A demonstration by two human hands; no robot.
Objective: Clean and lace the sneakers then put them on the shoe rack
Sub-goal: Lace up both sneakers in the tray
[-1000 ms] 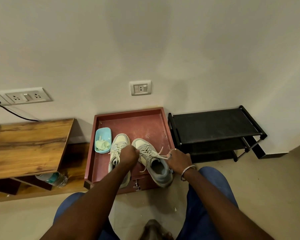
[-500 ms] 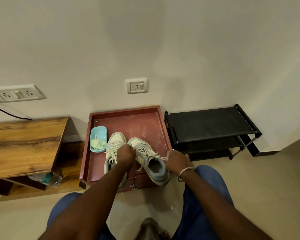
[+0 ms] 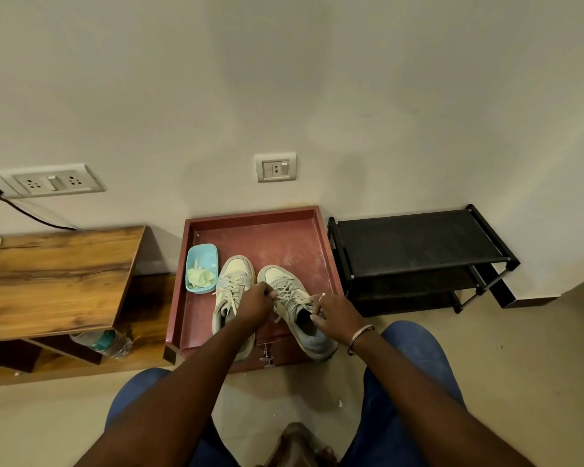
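Note:
Two pale grey-green sneakers stand side by side on a maroon tray point(image 3: 290, 237), toes toward the wall. The left sneaker point(image 3: 233, 274) is laced. The right sneaker point(image 3: 284, 281) has its heel over the tray's front edge. My left hand point(image 3: 255, 303) pinches a lace end point(image 3: 285, 293) over the right sneaker's tongue. My right hand point(image 3: 334, 315) pinches the other lace end at the shoe's right side, near its opening. The black shoe rack point(image 3: 418, 244) stands right of the tray with bare shelves.
A light blue tub point(image 3: 201, 257) holding a crumpled cloth sits on the tray left of the sneakers. A wooden desk point(image 3: 55, 274) is at the left, with a water bottle point(image 3: 103, 343) under it. My blue-clad knees flank a strip of tiled floor.
My right hand has drawn in toward the right sneaker's opening with its lace end. My left hand stays over the tongue. The view has shifted slightly.

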